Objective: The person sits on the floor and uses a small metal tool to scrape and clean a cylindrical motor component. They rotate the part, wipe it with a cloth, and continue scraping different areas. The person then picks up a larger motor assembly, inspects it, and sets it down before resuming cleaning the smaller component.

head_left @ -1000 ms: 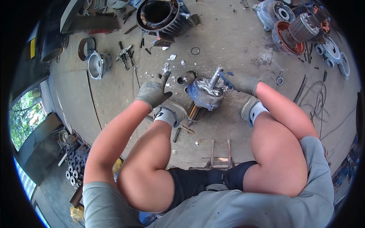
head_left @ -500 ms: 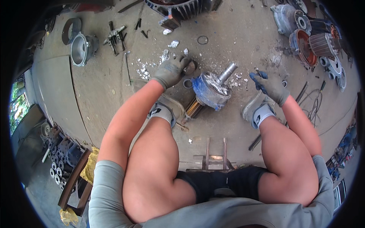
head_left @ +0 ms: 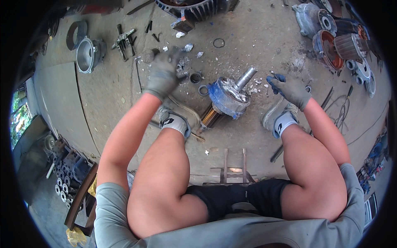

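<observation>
My left hand [head_left: 163, 74], in a grey glove, hovers over the floor above my left shoe, its fingers smeared by motion. Right beside it is a round grey-brown metal piece [head_left: 148, 56]; whether the hand touches it cannot be seen. A short dark metal sleeve [head_left: 195, 78] stands on the floor to the hand's right, with a thin ring [head_left: 203, 90] close by. Between my feet, a motor rotor [head_left: 212, 117] leans with a blue-smeared end cover [head_left: 227, 98] around its bright shaft [head_left: 247, 78]. My right hand [head_left: 291, 90], glove fingertips stained blue, is closed around something too small to make out.
White crumbs [head_left: 188, 47] and a thin ring [head_left: 218, 43] lie beyond the rotor. A finned motor housing [head_left: 198, 11] stands at the far side. Left are a puller [head_left: 124, 41] and a metal end bell [head_left: 86, 56]; right, motor parts [head_left: 331, 49] and cable [head_left: 342, 111].
My left hand has swung left, away from the end cover, uncovering the dark sleeve. The round metal piece now shows left of it. My right hand has barely moved.
</observation>
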Demonstrator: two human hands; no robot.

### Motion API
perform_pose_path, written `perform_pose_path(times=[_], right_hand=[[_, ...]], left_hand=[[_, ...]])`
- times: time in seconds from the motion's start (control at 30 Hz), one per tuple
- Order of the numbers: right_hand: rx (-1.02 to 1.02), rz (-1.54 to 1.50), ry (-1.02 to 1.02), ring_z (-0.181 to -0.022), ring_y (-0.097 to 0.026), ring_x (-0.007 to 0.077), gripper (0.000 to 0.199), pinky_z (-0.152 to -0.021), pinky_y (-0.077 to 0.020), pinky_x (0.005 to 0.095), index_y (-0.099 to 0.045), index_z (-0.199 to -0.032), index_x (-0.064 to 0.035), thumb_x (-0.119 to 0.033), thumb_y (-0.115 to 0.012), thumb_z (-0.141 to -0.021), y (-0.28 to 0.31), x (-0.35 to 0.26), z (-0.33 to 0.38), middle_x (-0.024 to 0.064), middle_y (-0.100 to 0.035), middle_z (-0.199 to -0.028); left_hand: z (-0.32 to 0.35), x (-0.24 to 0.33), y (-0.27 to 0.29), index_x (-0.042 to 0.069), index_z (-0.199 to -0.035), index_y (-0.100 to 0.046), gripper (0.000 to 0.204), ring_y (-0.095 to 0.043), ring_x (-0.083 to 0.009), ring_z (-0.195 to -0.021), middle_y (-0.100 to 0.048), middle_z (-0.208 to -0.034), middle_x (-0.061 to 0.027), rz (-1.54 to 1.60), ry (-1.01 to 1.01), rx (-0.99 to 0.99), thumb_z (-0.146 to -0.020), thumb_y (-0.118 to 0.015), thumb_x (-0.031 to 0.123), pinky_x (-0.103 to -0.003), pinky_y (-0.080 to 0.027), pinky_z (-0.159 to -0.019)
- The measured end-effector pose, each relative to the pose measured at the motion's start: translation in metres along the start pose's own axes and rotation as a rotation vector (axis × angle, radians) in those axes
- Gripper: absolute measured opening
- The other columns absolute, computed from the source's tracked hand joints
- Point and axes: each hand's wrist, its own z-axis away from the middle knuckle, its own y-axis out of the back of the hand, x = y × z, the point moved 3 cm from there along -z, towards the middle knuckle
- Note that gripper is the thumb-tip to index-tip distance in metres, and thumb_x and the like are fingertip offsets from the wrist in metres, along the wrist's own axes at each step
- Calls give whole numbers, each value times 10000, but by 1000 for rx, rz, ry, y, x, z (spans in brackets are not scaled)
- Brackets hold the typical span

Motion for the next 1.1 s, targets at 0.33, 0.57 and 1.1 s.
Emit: perform_pose_path(times=[0.33, 0.57, 1.1], right_hand=[[-48, 129, 56, -806, -653, 175, 579, -800, -499, 344, -736, -980, -55, -584, -514, -1054, -7, -9, 2, 54, -707, -832], [-443, -237, -1, -731, -611, 187, 438, -699, -508, 367, -710, -995, -51, -398, -454, -1073, -45, -12, 3, 59, -689, -828], [-827, -1057, -341, -612, -535, 131, 289, -508, -443, 314, -644, -1028, -78, -304, -482, -1109, -104, -42, 22, 6, -598, -817]], left_hand=[[6, 40, -75, 231, -1267, -691, 349, -460, -396, -1426, -513, -1538, -103, -1, -567, -171, -928, -612, 208, -570, -406, -1172], [-17, 0, 4, 106, -1267, -678, 411, -548, -371, -1349, -638, -1386, -138, 17, -185, 86, -899, -748, 275, -538, -408, -1128], [6, 149, 38, 12, -1484, -514, 841, -421, -418, -1483, -509, -1521, -222, 443, -409, -295, -819, -837, 412, -535, -320, -1244]])
